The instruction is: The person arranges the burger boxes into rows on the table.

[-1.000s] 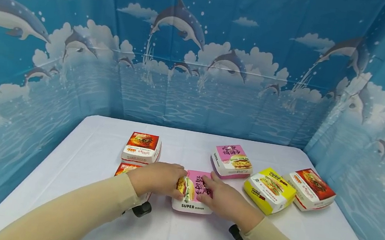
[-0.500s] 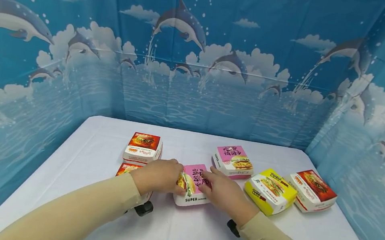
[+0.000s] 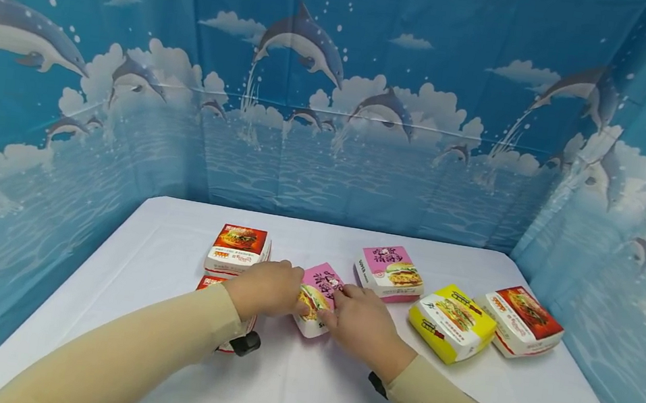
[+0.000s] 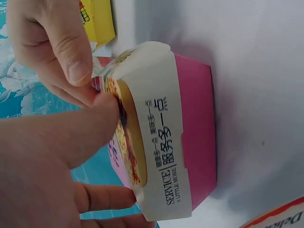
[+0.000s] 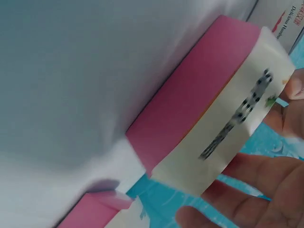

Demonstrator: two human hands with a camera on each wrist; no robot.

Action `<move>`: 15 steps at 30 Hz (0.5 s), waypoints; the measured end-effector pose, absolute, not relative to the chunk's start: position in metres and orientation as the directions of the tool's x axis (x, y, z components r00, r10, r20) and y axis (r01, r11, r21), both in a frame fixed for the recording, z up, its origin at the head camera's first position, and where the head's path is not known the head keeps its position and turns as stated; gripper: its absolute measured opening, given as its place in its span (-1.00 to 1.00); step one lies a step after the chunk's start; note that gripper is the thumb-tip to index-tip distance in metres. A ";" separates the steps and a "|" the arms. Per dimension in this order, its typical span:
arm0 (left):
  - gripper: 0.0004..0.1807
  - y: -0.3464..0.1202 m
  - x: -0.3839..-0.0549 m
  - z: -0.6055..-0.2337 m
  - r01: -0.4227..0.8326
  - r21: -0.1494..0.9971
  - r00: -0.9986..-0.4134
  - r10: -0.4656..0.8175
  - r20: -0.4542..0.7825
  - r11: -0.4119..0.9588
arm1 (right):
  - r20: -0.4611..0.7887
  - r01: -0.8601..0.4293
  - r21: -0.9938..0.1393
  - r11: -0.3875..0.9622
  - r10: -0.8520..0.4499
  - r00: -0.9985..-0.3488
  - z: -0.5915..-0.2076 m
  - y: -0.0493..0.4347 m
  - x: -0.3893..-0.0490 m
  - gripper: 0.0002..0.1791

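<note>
Turned anticlockwise since the earlier head frames, and shifted slightly away from the person, is the pink burger box (image 3: 321, 281) between the two hands; one corner now points back toward the person. Seen from the head, it sits near the middle of the bench (image 3: 284, 401), with the left hand (image 3: 269, 288) gripping its left side and the right hand (image 3: 365, 319) holding its right side, fingers on the top and thumb toward the near edge. Both forearms slant inward, palms down. Red burger boxes (image 3: 238, 250) stand just left; a second pink burger box (image 3: 389, 271) and a yellow burger box (image 3: 454, 321) lie to the right. Turning the box on the spot looks like the step in hand; any further turn would call for even pressure from both sides, keeping it flat.

From the left wrist, the left thumb presses over the burger picture at the top edge while the fingers bend against another edge. The right thumb hooks down near the far corner.

From the right wrist, bent, spread fingers meet the upper edge; the pink base appears to rest on the cloth. Whose fingertips show at the upper right, I cannot tell.
</note>
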State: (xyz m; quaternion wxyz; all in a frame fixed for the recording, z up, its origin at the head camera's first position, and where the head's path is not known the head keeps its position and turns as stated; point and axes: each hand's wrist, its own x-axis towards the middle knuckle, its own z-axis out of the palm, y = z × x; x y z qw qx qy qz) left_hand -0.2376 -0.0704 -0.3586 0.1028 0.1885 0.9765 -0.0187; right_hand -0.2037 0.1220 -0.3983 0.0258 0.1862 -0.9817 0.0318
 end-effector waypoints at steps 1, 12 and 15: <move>-0.22 -0.071 -0.239 -0.358 0.379 -0.005 -0.906 0.370 -0.205 0.925 | 0.043 -0.362 -0.066 0.930 -0.360 -0.932 -0.398 0.121 -0.205 -0.27; -0.43 -0.068 -0.257 -0.359 0.382 0.056 -0.901 0.386 -0.200 0.922 | -0.076 -0.342 -0.142 0.929 -0.355 -0.932 -0.393 0.118 -0.228 -0.27; -0.38 -0.068 -0.262 -0.359 0.352 0.106 -0.902 0.368 -0.228 0.930 | -0.072 -0.352 -0.152 0.924 -0.366 -0.928 -0.393 0.119 -0.235 -0.34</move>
